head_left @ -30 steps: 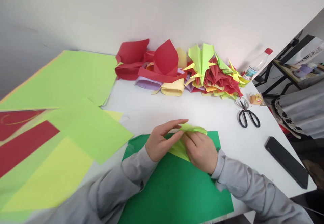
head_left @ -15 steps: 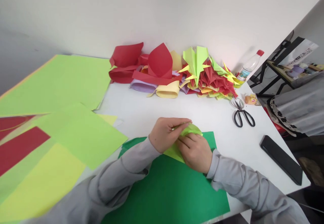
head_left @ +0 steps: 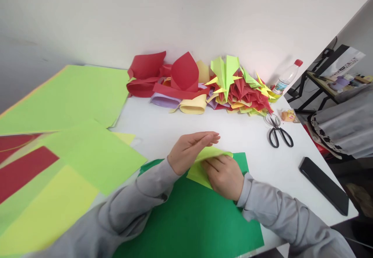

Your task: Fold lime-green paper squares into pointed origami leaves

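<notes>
A lime-green sheet of paper (head_left: 198, 173), partly folded over, lies on the dark green sheet (head_left: 201, 219). My right hand (head_left: 223, 175) has its fingers curled in on the lime paper, tucked beneath its raised upper flap, with the fingertips hidden. Just above the paper's far left side is my left hand (head_left: 190, 151), its fingers stretched out straight and pointing right, nothing held in them. Whether its lower edge touches the paper, I cannot tell.
Large lime sheets (head_left: 87, 91) and a red strip (head_left: 29, 172) cover the left. Along the wall lie rolled red paper (head_left: 185, 73) and a heap of folded paper pieces (head_left: 241, 91). Black-handled scissors (head_left: 279, 133), a bottle (head_left: 287, 77), a packaged snack (head_left: 288, 115) and a black phone (head_left: 323, 186) are at right.
My left hand has let go of the paper's far edge and straightened its fingers, shifting slightly left. The curved flap has dropped flatter over my right hand, which stays nearly still.
</notes>
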The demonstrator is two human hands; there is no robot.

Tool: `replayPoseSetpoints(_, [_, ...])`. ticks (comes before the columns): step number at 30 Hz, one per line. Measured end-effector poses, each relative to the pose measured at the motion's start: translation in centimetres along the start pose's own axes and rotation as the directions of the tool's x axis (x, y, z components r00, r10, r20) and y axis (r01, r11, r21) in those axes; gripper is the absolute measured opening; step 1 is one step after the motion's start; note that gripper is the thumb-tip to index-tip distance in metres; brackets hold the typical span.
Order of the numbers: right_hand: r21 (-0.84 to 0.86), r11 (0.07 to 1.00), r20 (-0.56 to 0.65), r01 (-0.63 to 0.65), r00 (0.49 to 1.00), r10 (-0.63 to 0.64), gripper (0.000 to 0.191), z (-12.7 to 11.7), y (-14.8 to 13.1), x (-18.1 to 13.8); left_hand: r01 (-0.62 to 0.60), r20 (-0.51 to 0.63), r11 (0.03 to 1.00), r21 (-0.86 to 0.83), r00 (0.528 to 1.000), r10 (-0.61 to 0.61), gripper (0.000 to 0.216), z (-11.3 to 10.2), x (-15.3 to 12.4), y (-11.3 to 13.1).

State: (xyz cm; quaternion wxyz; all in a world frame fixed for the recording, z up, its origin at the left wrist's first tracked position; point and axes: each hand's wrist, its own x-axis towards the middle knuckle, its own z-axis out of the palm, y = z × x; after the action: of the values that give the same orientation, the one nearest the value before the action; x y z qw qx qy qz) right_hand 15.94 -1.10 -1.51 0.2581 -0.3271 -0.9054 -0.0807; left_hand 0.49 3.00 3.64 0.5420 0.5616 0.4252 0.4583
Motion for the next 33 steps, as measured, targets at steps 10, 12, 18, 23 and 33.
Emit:
replayPoseSetpoints(10, [0.061,0.997,0.057,-0.045,0.998,0.042,0.029,-0.2,0.0,0.2,-0.135,0.158,0.978,0.16,0.981,0.11,0.041,-3.6,-3.8,-2.8])
replayPoseSetpoints(12, [0.051,0.997,0.065,-0.057,0.996,0.054,0.03,-0.2,0.0,0.1,-0.188,0.217,0.962,0.196,0.966,0.144,0.042,-3.3,-4.1,-3.7])
replayPoseSetpoints(18, [0.031,0.996,0.152,-0.088,0.985,0.083,0.032,-0.2,0.0,0.1,-0.175,0.181,0.952,0.25,0.975,0.132,0.045,-3.0,-3.3,-4.8])
replayPoseSetpoints(23, [-0.015,0.995,0.211,-0.102,0.972,0.103,0.031,-0.3,-0.2,0.1,-0.153,0.114,0.917,0.369,0.986,0.118,0.043,-3.4,-3.4,-4.2])
replayPoseSetpoints(33, [-0.065,0.99,0.244,-0.122,0.96,0.135,0.033,-0.6,-0.6,0.5,-0.259,0.091,0.842,0.473,0.965,0.246,0.037,-2.6,-4.5,-4.4])
